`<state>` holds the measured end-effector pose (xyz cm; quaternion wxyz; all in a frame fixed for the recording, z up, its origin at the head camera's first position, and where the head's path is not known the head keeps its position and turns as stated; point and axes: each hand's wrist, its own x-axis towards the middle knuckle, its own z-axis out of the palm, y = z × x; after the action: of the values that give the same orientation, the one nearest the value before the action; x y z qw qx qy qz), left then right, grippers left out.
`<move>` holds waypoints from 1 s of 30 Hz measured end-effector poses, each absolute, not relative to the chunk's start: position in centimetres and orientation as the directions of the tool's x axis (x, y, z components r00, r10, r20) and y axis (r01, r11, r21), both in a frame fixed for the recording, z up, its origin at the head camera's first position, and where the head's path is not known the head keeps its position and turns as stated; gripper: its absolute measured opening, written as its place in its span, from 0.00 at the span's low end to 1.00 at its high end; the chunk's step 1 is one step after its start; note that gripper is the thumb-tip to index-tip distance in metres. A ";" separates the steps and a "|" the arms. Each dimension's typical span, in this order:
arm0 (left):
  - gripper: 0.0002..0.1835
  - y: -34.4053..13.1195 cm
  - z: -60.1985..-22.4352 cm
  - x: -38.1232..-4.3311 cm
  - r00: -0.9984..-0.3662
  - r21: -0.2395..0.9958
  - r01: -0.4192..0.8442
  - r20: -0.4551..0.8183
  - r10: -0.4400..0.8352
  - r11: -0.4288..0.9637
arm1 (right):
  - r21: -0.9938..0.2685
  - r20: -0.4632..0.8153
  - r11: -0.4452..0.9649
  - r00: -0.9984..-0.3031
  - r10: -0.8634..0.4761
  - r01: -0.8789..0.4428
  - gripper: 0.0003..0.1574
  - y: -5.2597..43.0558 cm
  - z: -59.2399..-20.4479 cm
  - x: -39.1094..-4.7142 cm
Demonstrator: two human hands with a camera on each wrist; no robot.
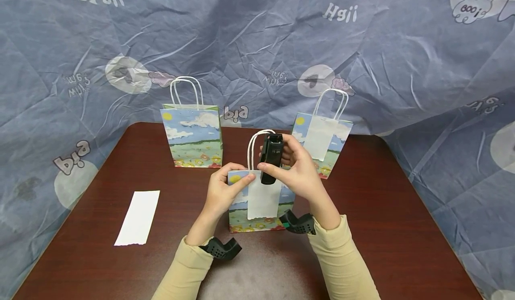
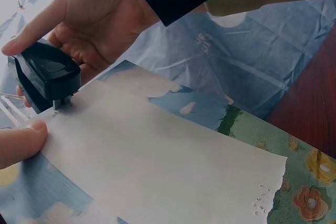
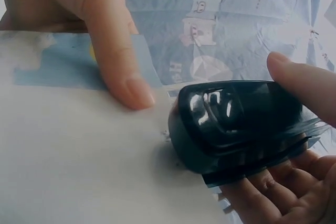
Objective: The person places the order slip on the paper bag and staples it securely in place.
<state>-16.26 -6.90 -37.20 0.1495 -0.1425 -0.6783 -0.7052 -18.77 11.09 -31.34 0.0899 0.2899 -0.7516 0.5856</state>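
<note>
My right hand (image 1: 299,172) grips a black stapler (image 1: 272,159), thumb on one side and fingers curled round the other. The head of the stapler (image 2: 55,72) sits over the top edge of a white paper strip (image 2: 157,150) in the left wrist view. That strip lies against the front of the middle paper bag (image 1: 238,217), which has a painted sky and flowers. At the bag's upper left, my left hand (image 1: 221,190) pinches the top edge, its thumb (image 3: 123,77) pressing close to the strip. White rope handles (image 1: 251,150) rise behind the stapler.
A matching bag (image 1: 193,134) stands at the back left without a strip on its front. Another bag (image 1: 335,150) at the back right carries a white strip (image 1: 319,137). One loose paper strip (image 1: 138,217) lies on the brown table (image 1: 80,255). Printed blue cloth (image 1: 249,45) hangs behind.
</note>
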 end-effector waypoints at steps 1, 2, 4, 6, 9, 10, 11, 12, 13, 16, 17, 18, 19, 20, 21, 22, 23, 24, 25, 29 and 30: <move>0.07 -6.9 -37.2 -16.2 -0.916 0.915 0.401 0.401 -0.016 -0.037 | -0.827 0.478 0.146 -0.816 -0.326 -0.543 0.34 11.1 -31.4 -18.8; 0.07 -6.9 -37.2 -16.2 -0.917 0.916 0.399 0.399 -0.013 -0.038 | -0.826 0.481 0.146 -0.815 -0.322 -0.545 0.34 11.1 -31.4 -18.7; 0.08 -6.9 -37.2 -16.2 -0.918 0.917 0.397 0.397 -0.005 -0.041 | -0.823 0.487 0.145 -0.814 -0.316 -0.549 0.35 11.0 -31.4 -18.7; 0.08 -6.9 -37.2 -16.2 -0.913 0.913 0.406 0.407 0.006 -0.040 | -0.822 0.491 0.145 -0.814 -0.311 -0.551 0.35 11.0 -31.4 -18.7; 0.11 -6.9 -37.3 -16.2 -0.893 0.894 0.448 0.449 0.023 -0.029 | -0.822 0.494 0.141 -0.813 -0.307 -0.552 0.35 11.0 -31.4 -18.7; 0.12 -7.0 -37.3 -16.3 -0.883 0.883 0.468 0.468 0.025 -0.025 | -0.822 0.495 0.137 -0.813 -0.306 -0.552 0.35 11.0 -31.4 -18.7; 0.14 -7.0 -37.3 -16.3 -0.870 0.871 0.491 0.492 0.026 -0.022 | -0.823 0.496 0.132 -0.812 -0.306 -0.553 0.35 11.0 -31.4 -18.6; 0.15 -7.0 -37.4 -16.3 -0.857 0.857 0.515 0.515 0.024 -0.023 | -0.823 0.498 0.128 -0.811 -0.306 -0.554 0.34 11.0 -31.4 -18.6; 0.17 -7.0 -37.5 -16.3 -0.843 0.843 0.536 0.537 0.021 -0.031 | -0.822 0.501 0.124 -0.809 -0.307 -0.556 0.34 10.9 -31.4 -18.5; 0.23 -7.1 -37.6 -16.4 -0.802 0.801 0.595 0.597 0.009 -0.064 | -0.819 0.507 0.120 -0.806 -0.305 -0.561 0.34 10.8 -31.4 -18.3; 0.25 -7.0 -37.6 -16.4 -0.790 0.788 0.610 0.613 0.005 -0.078 | -0.818 0.508 0.122 -0.806 -0.303 -0.562 0.35 10.8 -31.4 -18.3; 0.27 -7.0 -37.7 -16.4 -0.778 0.776 0.625 0.628 0.002 -0.083 | -0.817 0.509 0.129 -0.807 -0.299 -0.563 0.35 10.7 -31.4 -18.2; 0.29 -7.0 -37.6 -16.3 -0.766 0.764 0.640 0.643 0.001 -0.083 | -0.815 0.510 0.135 -0.808 -0.295 -0.563 0.35 10.7 -31.4 -18.0; 0.32 -7.0 -37.5 -16.3 -0.755 0.753 0.654 0.656 0.001 -0.078 | -0.814 0.509 0.144 -0.810 -0.290 -0.563 0.35 10.6 -31.5 -17.9; 0.34 -6.9 -37.5 -16.2 -0.748 0.746 0.662 0.664 0.002 -0.069 | -0.813 0.509 0.152 -0.812 -0.285 -0.563 0.36 10.6 -31.5 -17.8; 0.35 -6.9 -37.3 -16.1 -0.743 0.742 0.667 0.669 0.005 -0.060 | -0.812 0.509 0.158 -0.814 -0.281 -0.562 0.36 10.5 -31.5 -17.7; 0.35 -6.9 -37.2 -15.9 -0.741 0.740 0.671 0.672 0.009 -0.043 | -0.811 0.509 0.163 -0.815 -0.278 -0.562 0.36 10.5 -31.5 -17.5; 0.34 -6.8 -37.0 -15.8 -0.741 0.741 0.671 0.671 0.015 -0.030 | -0.811 0.509 0.165 -0.816 -0.275 -0.561 0.36 10.5 -31.5 -17.4; 0.34 -6.8 -36.9 -15.7 -0.744 0.745 0.667 0.668 0.022 -0.014 | -0.812 0.509 0.164 -0.817 -0.273 -0.560 0.36 10.4 -31.5 -17.3; 0.30 -6.8 -37.6 -16.0 -0.761 0.761 0.648 0.647 0.053 0.015 | -0.816 0.511 0.146 -0.815 -0.271 -0.560 0.36 10.4 -31.6 -16.9; 0.31 -6.9 -37.9 -16.2 -0.762 0.763 0.646 0.644 0.061 0.019 | -0.815 0.514 0.142 -0.814 -0.270 -0.561 0.36 10.4 -31.6 -16.8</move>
<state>-16.16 -6.90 -37.90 0.2252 -0.2609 -0.6775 -0.6498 -16.79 10.43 -31.62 0.1230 0.2786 -0.7455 0.5928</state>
